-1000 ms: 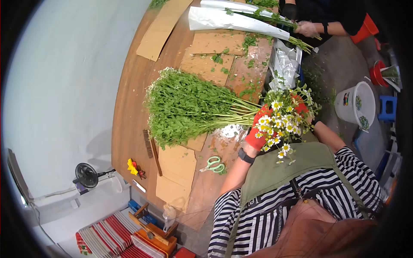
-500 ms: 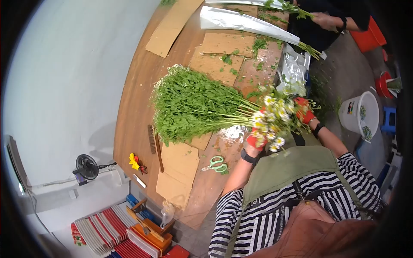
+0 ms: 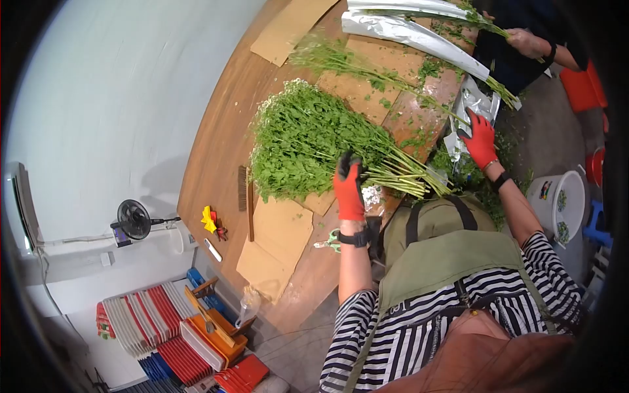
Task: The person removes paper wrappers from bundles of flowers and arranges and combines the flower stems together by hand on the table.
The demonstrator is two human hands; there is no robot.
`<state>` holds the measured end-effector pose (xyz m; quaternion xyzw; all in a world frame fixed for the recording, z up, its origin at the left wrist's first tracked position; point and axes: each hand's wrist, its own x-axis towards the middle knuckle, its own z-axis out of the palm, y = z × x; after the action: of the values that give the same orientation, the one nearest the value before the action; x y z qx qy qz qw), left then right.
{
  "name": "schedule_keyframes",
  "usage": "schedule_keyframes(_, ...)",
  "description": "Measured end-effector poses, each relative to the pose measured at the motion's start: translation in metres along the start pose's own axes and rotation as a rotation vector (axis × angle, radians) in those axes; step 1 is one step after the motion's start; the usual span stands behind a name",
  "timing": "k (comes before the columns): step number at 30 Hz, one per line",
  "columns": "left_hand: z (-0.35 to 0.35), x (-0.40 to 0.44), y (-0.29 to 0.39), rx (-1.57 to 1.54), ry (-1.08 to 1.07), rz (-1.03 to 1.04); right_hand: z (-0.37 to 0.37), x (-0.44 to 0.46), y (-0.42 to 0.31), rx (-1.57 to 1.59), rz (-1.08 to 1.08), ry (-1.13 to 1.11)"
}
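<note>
My left hand (image 3: 349,187), in a red glove with dark fingertips, is raised over the near side of the leafy bunch (image 3: 308,147); its fingers are slightly apart and hold nothing I can see. The bunch has small white flower heads at its far end and bare stems towards me. Out to the right, my right hand (image 3: 481,139), gloved alike, has the stem end of a loose flower spray (image 3: 393,80) between thumb and fingers. Motion smears the spray's leafy head, which extends left over the cardboard. Green-handled scissors (image 3: 327,242) lie partly behind my left wrist.
Foil-wrapped bundles (image 3: 419,40) lie at the back, near another person's hand (image 3: 527,44) holding stems. Cardboard sheets (image 3: 275,242), a brush (image 3: 246,203) and leaf scraps are on the wooden table (image 3: 216,150). A white bucket (image 3: 550,203) stands on the floor at right.
The white-flowered cluster between my hands is gone from in front of me. My left hand has moved up and left, my right hand away from me. A blurred spray now extends over the table.
</note>
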<state>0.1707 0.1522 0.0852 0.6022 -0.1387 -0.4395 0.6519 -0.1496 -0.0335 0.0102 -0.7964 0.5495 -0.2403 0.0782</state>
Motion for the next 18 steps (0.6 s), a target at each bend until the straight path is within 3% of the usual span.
schedule_keyframes(2,-0.017,-0.012,-0.029,0.011,0.007,-0.022,0.002,0.019,-0.030,-0.104,-0.223,0.112)
schedule_keyframes(5,-0.035,-0.028,-0.065,-0.008,-0.023,-0.124,0.047,0.014,-0.064,0.083,-0.415,-0.305)
schedule_keyframes(7,-0.033,-0.036,-0.076,-0.014,0.015,-0.174,0.072,-0.002,-0.096,0.097,-0.456,-0.395)
schedule_keyframes(10,-0.032,-0.040,-0.080,0.009,-0.042,-0.168,0.109,-0.018,-0.115,-0.031,-0.461,-0.505)
schedule_keyframes(13,-0.033,-0.038,-0.082,-0.010,-0.048,-0.143,0.119,-0.015,-0.122,0.081,-0.213,-0.466)
schedule_keyframes(18,-0.037,-0.016,-0.089,-0.052,-0.085,-0.124,0.062,-0.002,-0.128,0.444,-0.080,-0.159)
